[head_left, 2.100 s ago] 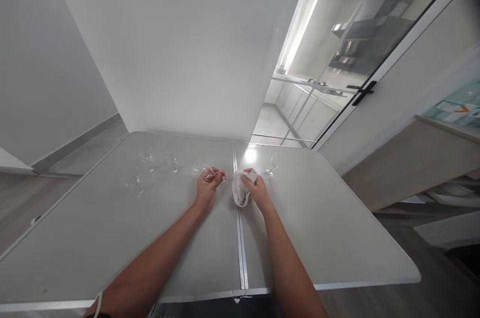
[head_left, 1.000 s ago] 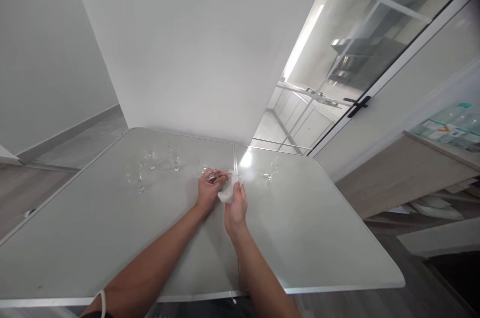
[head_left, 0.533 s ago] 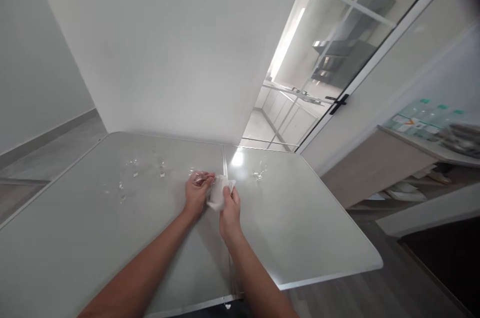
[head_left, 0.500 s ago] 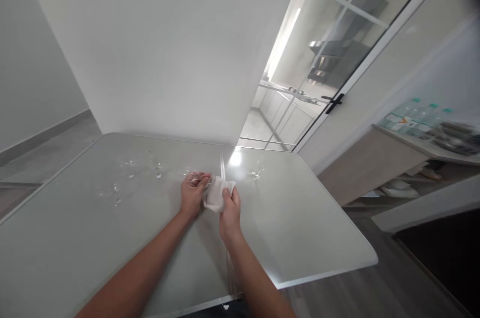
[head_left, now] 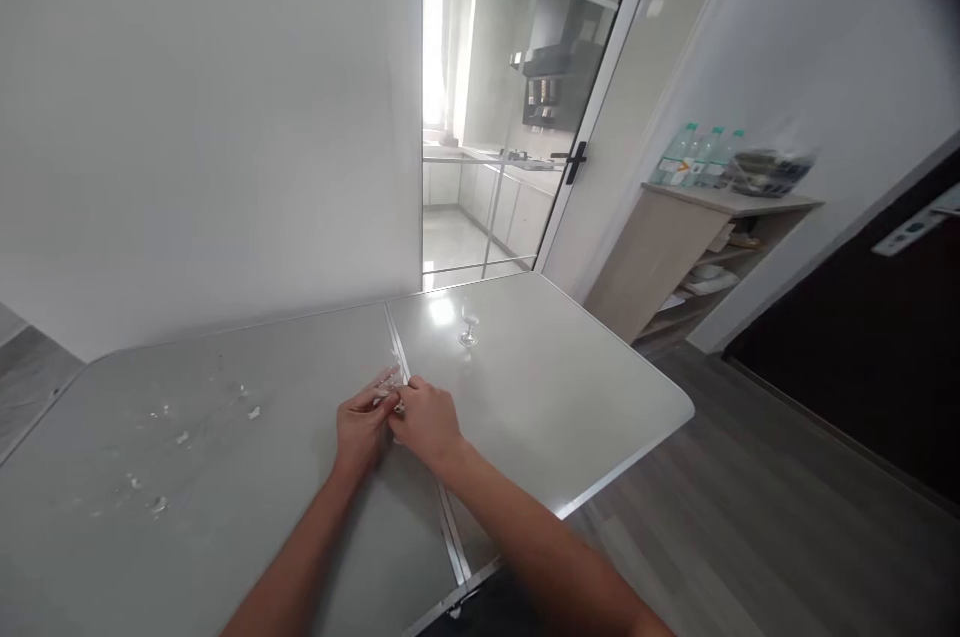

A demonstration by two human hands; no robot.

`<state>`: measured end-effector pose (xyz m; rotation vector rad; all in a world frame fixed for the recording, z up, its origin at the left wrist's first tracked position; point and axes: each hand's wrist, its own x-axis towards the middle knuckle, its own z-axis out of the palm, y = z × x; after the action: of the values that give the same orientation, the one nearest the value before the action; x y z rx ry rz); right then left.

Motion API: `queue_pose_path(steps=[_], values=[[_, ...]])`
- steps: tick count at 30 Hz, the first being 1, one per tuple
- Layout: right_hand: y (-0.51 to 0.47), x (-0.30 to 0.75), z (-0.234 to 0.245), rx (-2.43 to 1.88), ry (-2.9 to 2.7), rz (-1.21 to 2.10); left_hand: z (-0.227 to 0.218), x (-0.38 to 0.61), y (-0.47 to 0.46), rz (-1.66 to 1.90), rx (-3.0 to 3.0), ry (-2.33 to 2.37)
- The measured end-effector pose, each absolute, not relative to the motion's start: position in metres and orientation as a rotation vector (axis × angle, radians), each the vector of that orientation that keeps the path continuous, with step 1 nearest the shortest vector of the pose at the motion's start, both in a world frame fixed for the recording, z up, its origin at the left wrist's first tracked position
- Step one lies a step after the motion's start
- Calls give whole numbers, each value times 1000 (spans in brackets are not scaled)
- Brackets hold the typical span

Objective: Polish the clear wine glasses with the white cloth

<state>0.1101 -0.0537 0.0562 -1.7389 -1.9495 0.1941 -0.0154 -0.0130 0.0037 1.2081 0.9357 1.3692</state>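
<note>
Both of my hands meet over the seam of a glossy pale table. Closed around a small clear glass is my left hand; the glass's outline is faint. My right hand is pinched against it, fingers on a bit of white cloth that is mostly hidden between the hands. Beyond my right hand, a clear stemmed glass stands upright on the table. To the left are several more clear glasses, hard to make out against the tabletop, one of them a glass nearest my left hand.
A white wall borders the table's far side. A glass door with a black handle shows a kitchen behind it. At right stands a wooden shelf unit with plastic bottles and a bagged item on top.
The view has swung right. My right hand has turned over and closed in against the left, and the white cloth, plainly visible before, is now mostly covered by my fingers.
</note>
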Motion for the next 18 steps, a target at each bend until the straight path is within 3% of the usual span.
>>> queue_pose_path(steps=[8, 18], values=[[-73, 211, 44, -1515, -1413, 589, 13, -12, -23, 1223, 1546, 800], [2, 372, 22, -1760, -1365, 419, -4, -11, -16, 1161, 1628, 919]])
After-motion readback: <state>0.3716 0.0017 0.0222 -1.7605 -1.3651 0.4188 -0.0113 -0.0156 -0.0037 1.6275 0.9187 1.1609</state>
